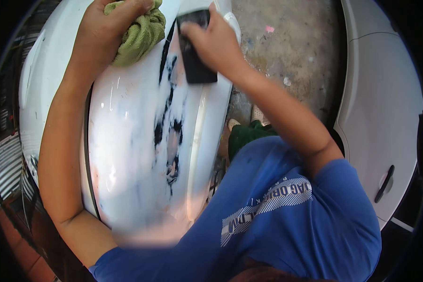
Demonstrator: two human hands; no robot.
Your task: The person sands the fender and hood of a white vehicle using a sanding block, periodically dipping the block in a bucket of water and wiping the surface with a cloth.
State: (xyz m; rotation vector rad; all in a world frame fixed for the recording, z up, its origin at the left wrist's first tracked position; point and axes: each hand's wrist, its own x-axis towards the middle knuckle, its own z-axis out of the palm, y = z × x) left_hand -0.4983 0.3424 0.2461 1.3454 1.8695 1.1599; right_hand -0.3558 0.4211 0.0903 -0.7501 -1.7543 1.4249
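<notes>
A white car body panel (122, 127) lies in front of me, wet and shiny, with ragged black and pinkish patches where the paint is worn through. At its far left, my left hand (101, 33) is closed around a crumpled green cloth (141, 40) that rests against the panel. Farther right, my right hand (218, 44) grips a flat black sanding block (197, 63), thumb on top. The block lies along the panel's right part, beside a dark worn streak, and is slightly blurred. Whatever is beneath the block is hidden.
A silver-grey car door (376, 108) with a black handle (384, 184) stands at the right. Between the cars runs a stained concrete floor (291, 51) with a small pink scrap (270, 29). Corrugated metal sheeting (7, 164) is at the left edge.
</notes>
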